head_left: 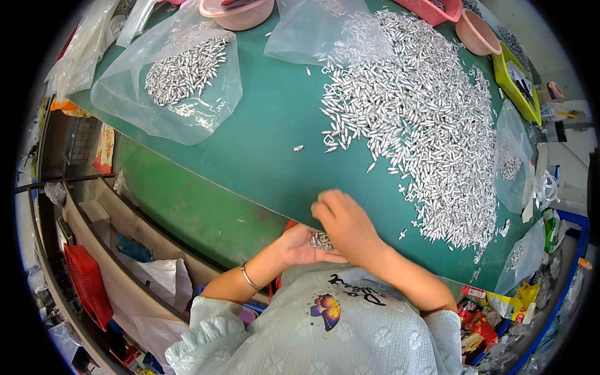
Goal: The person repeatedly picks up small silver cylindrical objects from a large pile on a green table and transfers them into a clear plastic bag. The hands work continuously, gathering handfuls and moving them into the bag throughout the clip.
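My left hand (296, 247) lies palm up at the table's near edge, cupped around several small silver metal pieces (320, 240). Over it is my right hand (342, 224), its fingers curled and pointing left; anything between its fingertips is hidden. A large heap of the same slim silver pieces (425, 125) spreads over the right side of the green table (262, 137). One small silver piece (298, 149) lies apart, beyond my hands. To the left, a clear plastic bag (215, 115) bears a smaller pile of pieces.
Another clear bag (294, 37) lies at the heap's far left. Pink bowls (240, 17) and a yellow-green tray (517, 84) line the far side. Small bags with pieces (511, 164) sit at the right edge. A red basket (86, 284) stands at the lower left.
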Available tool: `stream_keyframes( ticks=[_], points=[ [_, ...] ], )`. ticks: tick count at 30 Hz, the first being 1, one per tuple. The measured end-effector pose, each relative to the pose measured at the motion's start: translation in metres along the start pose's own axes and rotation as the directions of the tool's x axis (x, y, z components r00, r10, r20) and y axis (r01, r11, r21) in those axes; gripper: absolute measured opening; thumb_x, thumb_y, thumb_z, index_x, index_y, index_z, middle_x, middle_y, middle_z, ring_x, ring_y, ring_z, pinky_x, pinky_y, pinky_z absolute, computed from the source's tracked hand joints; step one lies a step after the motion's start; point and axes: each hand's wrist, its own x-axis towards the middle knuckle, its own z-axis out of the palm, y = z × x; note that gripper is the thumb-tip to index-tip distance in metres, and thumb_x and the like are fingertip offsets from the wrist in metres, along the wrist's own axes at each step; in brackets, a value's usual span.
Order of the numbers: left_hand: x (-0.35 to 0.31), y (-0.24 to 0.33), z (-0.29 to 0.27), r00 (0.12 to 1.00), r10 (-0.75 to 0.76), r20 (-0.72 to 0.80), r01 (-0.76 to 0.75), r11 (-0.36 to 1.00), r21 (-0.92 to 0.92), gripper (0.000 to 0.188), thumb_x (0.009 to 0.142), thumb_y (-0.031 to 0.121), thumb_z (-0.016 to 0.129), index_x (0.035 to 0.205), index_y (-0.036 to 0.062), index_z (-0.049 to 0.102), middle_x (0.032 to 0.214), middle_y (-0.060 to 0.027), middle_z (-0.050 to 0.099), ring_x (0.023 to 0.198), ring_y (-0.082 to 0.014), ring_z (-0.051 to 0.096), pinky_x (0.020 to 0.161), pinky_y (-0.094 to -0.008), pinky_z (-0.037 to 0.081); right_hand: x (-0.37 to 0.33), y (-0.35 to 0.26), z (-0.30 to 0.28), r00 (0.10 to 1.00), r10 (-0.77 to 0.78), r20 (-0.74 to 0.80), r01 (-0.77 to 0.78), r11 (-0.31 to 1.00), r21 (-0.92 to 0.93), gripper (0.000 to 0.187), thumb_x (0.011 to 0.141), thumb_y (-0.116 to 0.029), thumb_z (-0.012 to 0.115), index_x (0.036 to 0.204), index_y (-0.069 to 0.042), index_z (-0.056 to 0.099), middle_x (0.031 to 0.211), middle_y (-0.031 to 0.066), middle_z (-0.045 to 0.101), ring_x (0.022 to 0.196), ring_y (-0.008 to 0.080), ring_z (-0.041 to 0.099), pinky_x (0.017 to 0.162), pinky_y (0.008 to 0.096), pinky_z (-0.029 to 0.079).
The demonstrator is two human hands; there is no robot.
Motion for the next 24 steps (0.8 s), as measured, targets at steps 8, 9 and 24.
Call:
stream_keyframes(
  ticks=[8, 9, 24],
  points=[
    [0.006, -0.002, 0.017, 0.992, 0.013, -0.125, -0.015, 1.000, -0.018, 0.069, 0.101, 0.047, 0.023, 0.138, -0.0096, 0.037, 0.133, -0.0374, 0.045, 0.120, -0.0449, 0.052, 0.103, -0.0521, 0.044, -0.007, 0.017, -0.032, 0.930, 0.076, -0.359, -0.108, 0.992, -0.069, 0.022, 0.079, -0.001, 0.066, 0.100, 0.000, 0.060, 0.097, 0.0140, 0.057, 0.085, 0.0319, 0.056, 0.074, 0.0408, 0.046],
    [0.008, 0.000, 0.020, 0.986, -0.034, -0.161, 0.035, 0.999, 0.005, 0.071, 0.101, 0.048, 0.024, 0.138, -0.0105, 0.037, 0.132, -0.0406, 0.043, 0.118, -0.0464, 0.053, 0.102, -0.0508, 0.045, 0.000, 0.026, -0.037, 0.912, 0.167, -0.375, -0.235, 0.961, -0.143, 0.024, 0.077, -0.002, 0.066, 0.100, 0.000, 0.058, 0.100, 0.0145, 0.055, 0.088, 0.0322, 0.055, 0.075, 0.0413, 0.046],
    [0.007, -0.010, 0.010, 0.968, 0.083, -0.238, -0.076, 0.996, 0.037, 0.060, 0.101, 0.046, 0.034, 0.127, -0.0054, 0.051, 0.122, -0.0269, 0.059, 0.108, -0.0352, 0.063, 0.090, -0.0475, 0.054, -0.036, -0.002, -0.029, 0.996, -0.053, -0.065, 0.054, 0.999, 0.006, 0.018, 0.075, -0.009, 0.065, 0.091, -0.001, 0.060, 0.105, 0.0155, 0.055, 0.091, 0.0333, 0.053, 0.078, 0.0423, 0.044]
  ],
)
